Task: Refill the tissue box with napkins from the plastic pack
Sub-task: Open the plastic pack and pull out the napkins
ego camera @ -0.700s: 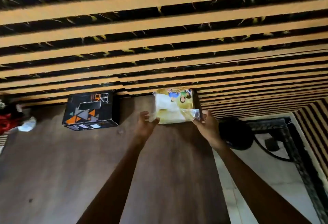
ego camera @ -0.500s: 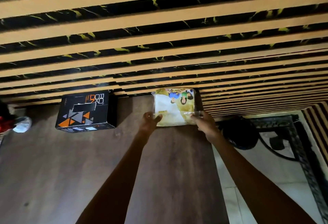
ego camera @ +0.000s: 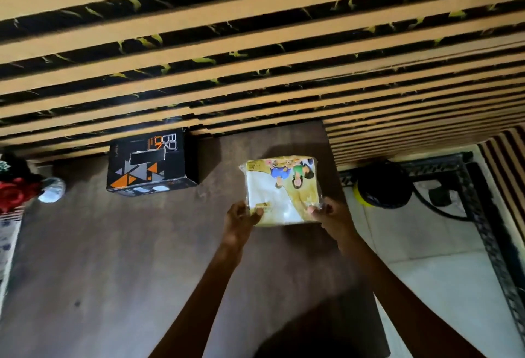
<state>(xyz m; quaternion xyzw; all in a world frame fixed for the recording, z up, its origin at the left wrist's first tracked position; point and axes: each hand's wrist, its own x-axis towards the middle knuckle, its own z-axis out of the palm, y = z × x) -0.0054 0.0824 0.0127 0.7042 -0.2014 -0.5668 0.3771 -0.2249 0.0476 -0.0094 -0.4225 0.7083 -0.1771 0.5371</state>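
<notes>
The plastic pack of napkins (ego camera: 279, 190), white and yellow with a printed picture, lies at the far middle of the brown table (ego camera: 113, 258). My left hand (ego camera: 238, 217) pinches its near left corner, thumb on top. At the near right corner my right hand (ego camera: 331, 214) grips the pack's edge. The black tissue box (ego camera: 149, 163), with orange and grey triangles and a slot on top, stands to the left of the pack by the wall, apart from both hands.
A striped black-and-tan wall (ego camera: 255, 45) backs the table. A red and dark bundle (ego camera: 15, 187) and a clear bottle (ego camera: 52, 188) sit at the far left. Right of the table, a dark round object (ego camera: 382, 187) and a cable lie on the pale floor.
The pack has come a little away from the wall, toward me. Both hands keep their hold on its near corners.
</notes>
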